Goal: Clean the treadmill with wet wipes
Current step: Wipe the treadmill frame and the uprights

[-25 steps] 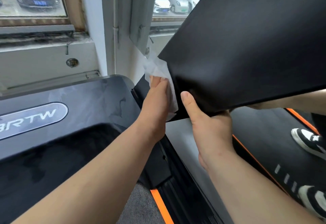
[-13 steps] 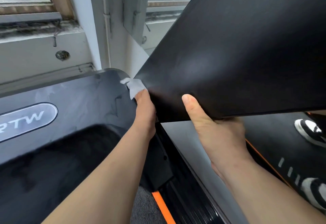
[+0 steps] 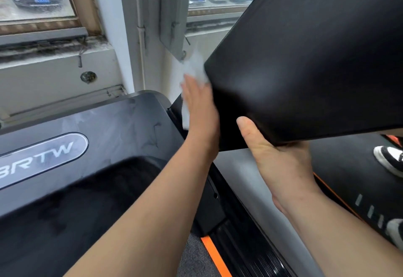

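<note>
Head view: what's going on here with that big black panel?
A person is cleaning a treadmill. The left hand presses a white wet wipe flat against the left edge of the raised black panel, while the right hand grips the panel's lower edge, thumb on top. The BRTW-marked motor cover sits below, to the left.

Bare hands and forearms, black-and-white sneakers.

Matt black belt, glossy plastic hood, thin white wipe
</note>
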